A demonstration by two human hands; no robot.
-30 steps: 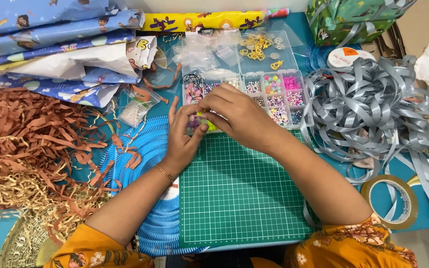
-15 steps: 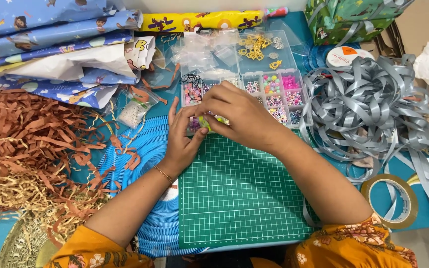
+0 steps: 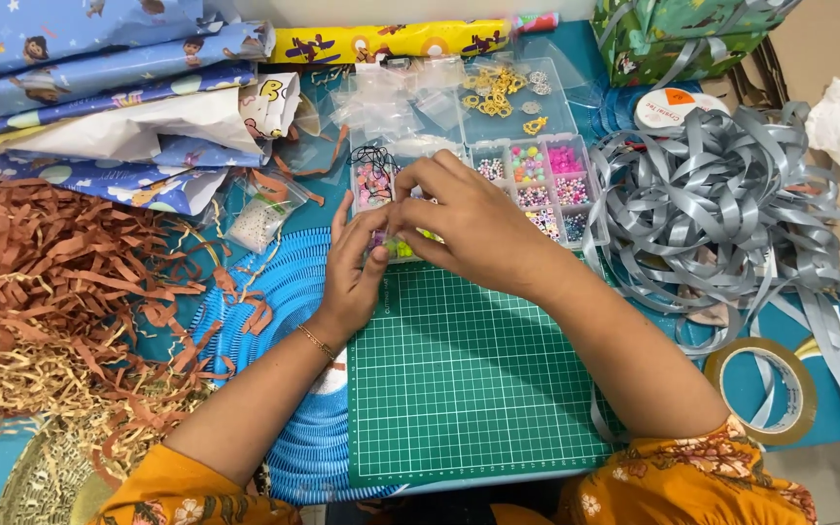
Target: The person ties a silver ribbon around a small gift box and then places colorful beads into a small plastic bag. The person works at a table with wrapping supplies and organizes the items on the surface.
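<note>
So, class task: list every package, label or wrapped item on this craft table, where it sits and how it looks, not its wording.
Wrapped box: far right corner, green paper, grey ribbon.
Spool label: below that box, round, white with an orange patch.
Clear bag: left of the bead organiser, small, pale contents.
Gift wrap rolls: far left, blue cartoon print.
Yellow roll: far centre, plane print.

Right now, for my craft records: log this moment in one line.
left hand: steadies beads | right hand: pinches beads | beside: bead box | under: green mat
</note>
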